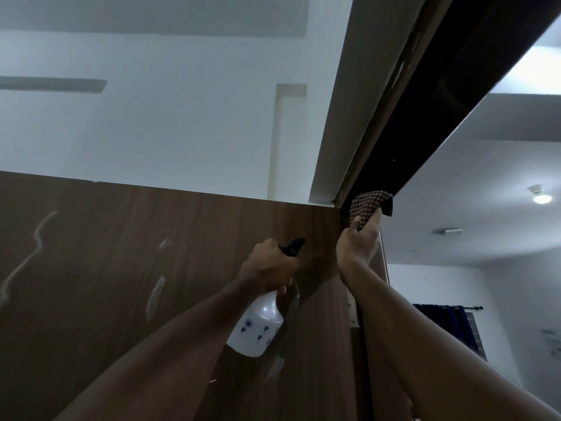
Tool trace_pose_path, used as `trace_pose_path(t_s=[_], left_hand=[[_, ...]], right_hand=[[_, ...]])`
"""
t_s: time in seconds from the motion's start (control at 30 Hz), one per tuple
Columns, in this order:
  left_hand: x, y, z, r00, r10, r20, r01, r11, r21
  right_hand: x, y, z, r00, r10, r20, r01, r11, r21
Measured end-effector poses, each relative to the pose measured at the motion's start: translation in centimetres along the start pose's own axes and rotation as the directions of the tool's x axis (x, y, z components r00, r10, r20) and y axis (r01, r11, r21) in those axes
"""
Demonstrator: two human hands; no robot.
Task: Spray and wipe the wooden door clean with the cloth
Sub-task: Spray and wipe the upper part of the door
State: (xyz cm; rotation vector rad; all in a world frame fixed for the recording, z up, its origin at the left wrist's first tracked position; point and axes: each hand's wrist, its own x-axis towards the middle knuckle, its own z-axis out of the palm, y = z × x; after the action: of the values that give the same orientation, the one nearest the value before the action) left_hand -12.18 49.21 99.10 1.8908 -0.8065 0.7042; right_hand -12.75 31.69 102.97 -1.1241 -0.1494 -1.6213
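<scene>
Brown wooden door (121, 268) shows pale streaks; checked cloth (368, 205) bunched at its top corner.

White wall (167, 117) above, w/ a recessed slot (51, 84) at upper left & a vertical step (288, 138) nr the middle. Dark door frame (425, 117) runs diagonally at upper right. Beyond it, white ceiling (470, 189) w/ a lit lamp (542, 197). Dark blue curtain (446, 322) on a rod (473, 307), lower right.

Home interior: wooden door (151, 268), white walls, curtain (446, 320) on rod, ceiling lamp (542, 198).
</scene>
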Motion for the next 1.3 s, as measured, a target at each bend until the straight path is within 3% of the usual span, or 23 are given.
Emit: trace_pose_path(t_s=[0.1, 0.17, 0.27, 0.37, 0.4, 0.5, 0.53, 0.67, 0.7, 0.73, 0.77, 0.83, 0.87, 0.9, 0.93, 1.03, 1.07, 1.1, 1.13, 1.23, 1.27, 1.3], left_hand=[[0.3, 0.1, -0.6, 0.999, 0.019, -0.039, -0.018, 1.0, 0.016], [0.4, 0.3, -0.8, 1.0, 0.001, -0.025, 0.0, 1.0, 0.009], [0.6, 0.7, -0.9, 0.998, 0.007, -0.058, -0.007, 1.0, 0.005], [1.0, 0.6, -0.8, 0.996, 0.016, -0.087, -0.017, 1.0, -0.002], [1.1, 0.4, -0.8, 0.996, 0.02, -0.089, -0.021, 1.0, -0.011], [1.3, -0.2, -0.8, 0.994, 0.043, -0.098, -0.046, 0.998, -0.03], [1.4, -0.4, -0.9, 0.994, 0.039, -0.1, -0.041, 0.999, -0.015], [2.1, -0.2, -1.6, 0.995, 0.007, -0.105, -0.002, 0.999, 0.042], [2.3, 0.0, -1.7, 0.994, 0.006, -0.108, -0.001, 0.999, 0.048], [2.5, 0.3, -1.8, 0.994, 0.009, -0.112, -0.003, 0.999, 0.051], [2.6, 0.5, -1.8, 0.993, 0.015, -0.121, -0.009, 0.999, 0.052], [2.6, 0.7, -1.9, 0.986, 0.03, -0.161, -0.019, 0.997, 0.075], [2.5, 0.8, -2.0, 0.983, 0.032, -0.183, -0.014, 0.995, 0.1], [2.4, 0.8, -2.3, 0.98, 0.024, -0.196, -0.002, 0.994, 0.112], [2.3, 0.6, -2.5, 0.98, 0.014, -0.197, 0.008, 0.993, 0.114], [2.1, 0.5, -2.8, 0.98, 0.0, -0.198, 0.026, 0.991, 0.132], [2.1, 0.4, -2.8, 0.98, 0.003, -0.197, 0.025, 0.99, 0.141], [2.0, 0.4, -2.8, 0.981, 0.004, -0.192, 0.025, 0.989, 0.149], [1.9, 0.3, -2.8, 0.983, 0.008, -0.182, 0.02, 0.989, 0.148], [1.4, 0.2, -3.3, 0.984, 0.022, -0.179, 0.004, 0.989, 0.147], [1.4, 0.2, -3.6, 0.981, 0.018, -0.193, 0.012, 0.988, 0.154], [1.3, 0.2, -3.9, 0.977, 0.016, -0.211, 0.021, 0.985, 0.171]], right_hand=[[0.0, 2.0, 0.8, 0.993, -0.101, 0.056, 0.106, 0.99, -0.091], [0.0, 3.5, 1.8, 0.969, -0.174, 0.173, 0.206, 0.959, -0.193], [0.4, 4.8, 4.3, 0.852, -0.28, 0.442, 0.453, 0.819, -0.354], [0.6, 5.2, 5.7, 0.768, -0.317, 0.557, 0.588, 0.694, -0.415], [0.4, 5.7, 5.5, 0.711, -0.345, 0.613, 0.643, 0.673, -0.366], [-0.8, 8.5, 1.7, 0.41, -0.45, 0.794, 0.842, 0.521, -0.14], [-0.3, 9.4, 0.6, 0.395, -0.447, 0.802, 0.849, 0.512, -0.133], [3.3, 7.9, 3.3, 0.684, -0.417, 0.599, 0.699, 0.61, -0.373], [3.5, 7.1, 4.4, 0.71, -0.398, 0.581, 0.678, 0.61, -0.411], [3.4, 6.7, 5.1, 0.689, -0.389, 0.612, 0.697, 0.589, -0.41], [2.9, 6.7, 5.1, 0.618, -0.397, 0.678, 0.75, 0.555, -0.359], [1.7, 7.7, 2.6, 0.369, -0.431, 0.823, 0.875, 0.459, -0.152], [1.6, 8.5, 0.8, 0.279, -0.428, 0.86, 0.894, 0.442, -0.07], [2.0, 9.3, -0.5, 0.249, -0.425, 0.87, 0.893, 0.448, -0.037], [2.7, 9.8, -0.8, 0.289, -0.43, 0.855, 0.883, 0.464, -0.065], [4.5, 8.1, 2.7, 0.562, -0.388, 0.73, 0.778, 0.549, -0.307], [4.4, 6.9, 4.4, 0.618, -0.356, 0.701, 0.739, 0.567, -0.363], [3.8, 5.8, 5.6, 0.615, -0.345, 0.709, 0.739, 0.565, -0.367], [2.8, 5.3, 6.1, 0.559, -0.359, 0.747, 0.773, 0.551, -0.314], [0.1, 7.0, 3.5, 0.21, -0.431, 0.878, 0.914, 0.405, -0.02], [0.2, 8.1, 2.1, 0.168, -0.435, 0.884, 0.918, 0.397, 0.021], [0.8, 9.0, 1.5, 0.195, -0.463, 0.865, 0.913, 0.407, 0.012]])
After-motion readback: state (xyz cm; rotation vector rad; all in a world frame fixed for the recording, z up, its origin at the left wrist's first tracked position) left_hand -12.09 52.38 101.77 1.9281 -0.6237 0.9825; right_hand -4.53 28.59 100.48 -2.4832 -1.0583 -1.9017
